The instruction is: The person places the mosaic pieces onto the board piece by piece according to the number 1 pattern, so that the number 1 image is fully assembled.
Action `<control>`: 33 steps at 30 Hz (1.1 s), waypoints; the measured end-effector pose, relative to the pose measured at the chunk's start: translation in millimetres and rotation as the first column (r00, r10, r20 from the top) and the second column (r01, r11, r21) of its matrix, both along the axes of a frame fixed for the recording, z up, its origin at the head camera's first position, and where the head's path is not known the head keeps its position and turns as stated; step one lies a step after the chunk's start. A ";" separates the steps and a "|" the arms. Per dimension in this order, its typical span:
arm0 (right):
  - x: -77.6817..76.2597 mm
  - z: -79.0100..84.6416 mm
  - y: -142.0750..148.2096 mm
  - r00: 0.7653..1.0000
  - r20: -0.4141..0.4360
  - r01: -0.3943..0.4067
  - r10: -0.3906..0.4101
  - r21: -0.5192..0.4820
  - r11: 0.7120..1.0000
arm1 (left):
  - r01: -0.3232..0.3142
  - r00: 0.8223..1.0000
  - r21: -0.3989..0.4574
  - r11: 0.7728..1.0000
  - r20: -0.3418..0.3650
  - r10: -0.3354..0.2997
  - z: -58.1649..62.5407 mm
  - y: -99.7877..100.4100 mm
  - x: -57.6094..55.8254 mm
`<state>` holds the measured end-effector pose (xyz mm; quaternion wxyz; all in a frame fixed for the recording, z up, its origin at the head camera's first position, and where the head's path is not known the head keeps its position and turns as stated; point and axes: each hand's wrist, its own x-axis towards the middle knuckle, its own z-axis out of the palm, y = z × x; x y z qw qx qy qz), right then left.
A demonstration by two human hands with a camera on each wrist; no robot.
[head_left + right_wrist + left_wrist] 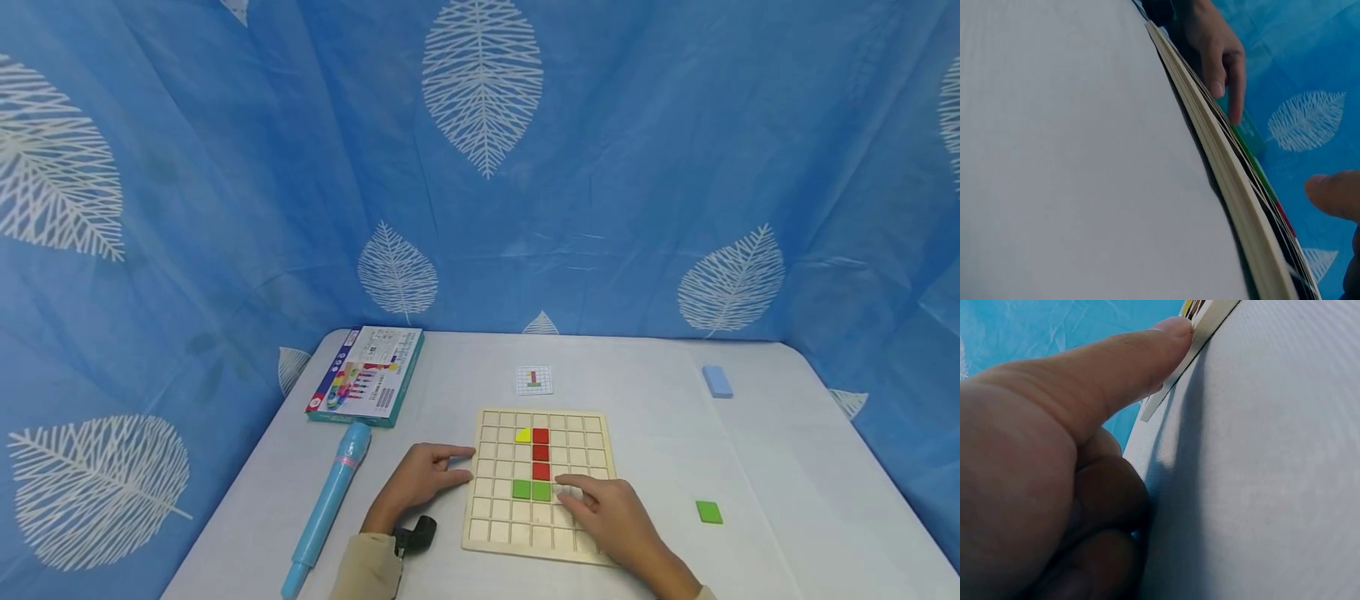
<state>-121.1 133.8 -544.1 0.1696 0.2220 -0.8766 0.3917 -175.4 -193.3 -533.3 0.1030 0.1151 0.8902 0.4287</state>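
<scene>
A wooden grid board (501,533) lies on the table. My left hand (422,482) is at its left side, with index finger and thumb reaching to the rim; in the left wrist view the thumb (1141,359) overlaps the board's edge (1179,369), the lower fingers curled under. Over the board's right part is my right hand (611,512), index finger and thumb spread apart, nothing seen between them. Its fingertips are just right of two green square tiles (531,490). Above those stand three red tiles (541,452) in a column, with a yellow piece (522,435) left of the top one.
A small pattern card (534,380) lies behind the board. One loose green tile (708,512) is to the right, a light-blue block (717,381) farther back. On the left are a flat printed box (367,375) and a blue tube-like object (327,508).
</scene>
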 end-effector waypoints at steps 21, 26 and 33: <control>22.3 4.6 103.6 0.951 0.150 0.261 -0.271 0.078 0.962 | 0.004 1.000 -0.011 1.000 -0.001 -0.004 -0.8 0.5 -2.6; 29.9 5.3 119.5 0.920 0.226 0.300 -0.319 0.113 0.947 | 0.007 1.000 -0.001 1.000 0.008 -0.007 -1.1 -0.1 -2.6; 40.7 5.7 141.0 0.883 0.282 0.344 -0.375 0.154 0.926 | 0.009 1.000 -0.006 1.000 0.006 -0.009 0.4 0.5 -1.0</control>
